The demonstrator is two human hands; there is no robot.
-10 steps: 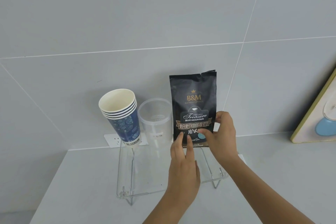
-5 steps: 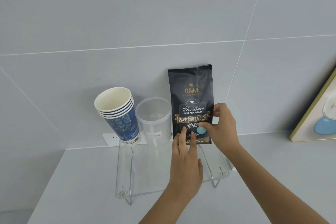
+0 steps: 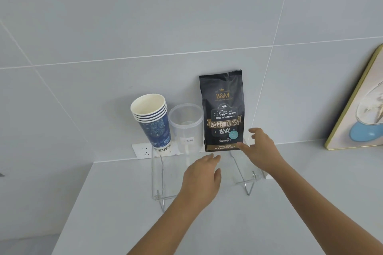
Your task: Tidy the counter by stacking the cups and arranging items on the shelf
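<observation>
A black coffee bag (image 3: 222,109) stands upright at the back right of a clear acrylic shelf (image 3: 163,176) against the wall. Left of it sits a clear plastic jar (image 3: 186,128), and further left a stack of several blue paper cups (image 3: 152,119) leans left. My right hand (image 3: 262,148) is open beside the bag's lower right corner, thumb tip just at its bottom edge, fingers off it. Below the bag, over the shelf's front half, my left hand (image 3: 202,178) hovers with fingers together, holding nothing.
A white wall socket (image 3: 144,150) sits behind the cups at counter level. A gold-framed picture (image 3: 360,109) leans on the wall at far right. The grey counter (image 3: 124,213) ends at a left edge running down toward the bottom left.
Both hands let go of the coffee bag and drew back toward me; the bag stays standing on the shelf.
</observation>
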